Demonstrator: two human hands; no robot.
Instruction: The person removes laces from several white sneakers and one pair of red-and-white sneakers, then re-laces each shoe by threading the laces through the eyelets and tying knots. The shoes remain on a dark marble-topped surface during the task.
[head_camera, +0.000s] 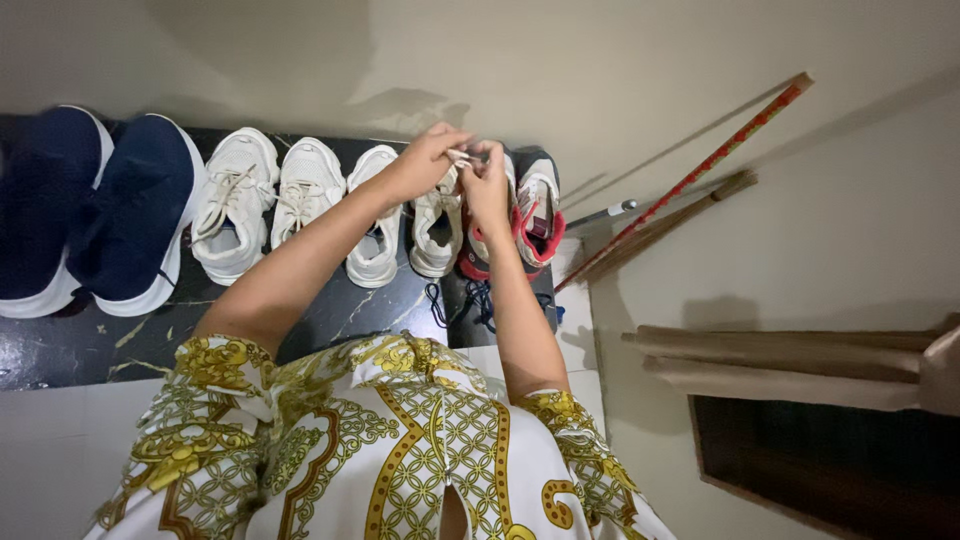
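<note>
My left hand and my right hand meet over a cream sneaker, both pinching its pale lace between the fingertips. The sneaker stands on a dark marbled ledge against the wall. Its partner sits just to the left, partly under my left forearm. To the right stands a pair of grey and red sneakers, with dark blue laces hanging over the ledge's front edge.
Further left on the ledge are a white laced pair and a big navy pair with white soles. A red patterned stick and a broom handle lean on the wall at right. A wooden frame is at right.
</note>
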